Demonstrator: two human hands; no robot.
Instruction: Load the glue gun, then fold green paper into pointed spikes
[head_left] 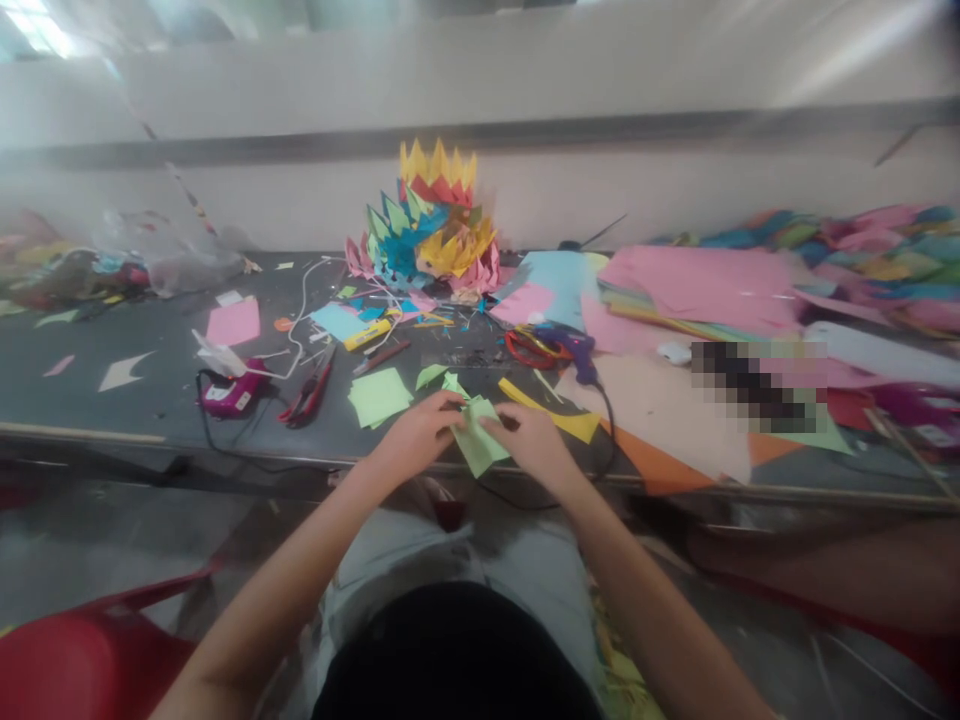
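Observation:
A light green piece of paper [478,447] is held between my two hands near the table's front edge. My left hand [427,430] is closed on its left side, fingers bent over it. My right hand [529,435] grips the right side, with the thumb on its face. Just left of my left hand lies a stack of green paper squares [380,397]. Smaller green scraps [431,376] sit beyond my fingers. A curved yellow paper strip [551,412] lies behind my right hand.
Colourful paper crowns [439,235] are piled at the back. Scissors [534,350] and a purple glue gun [566,345] lie to the right, near pink sheets [697,285]. On the left are red-handled pliers [307,390] and a magenta device [234,390] with cords. A red stool [82,650] stands lower left.

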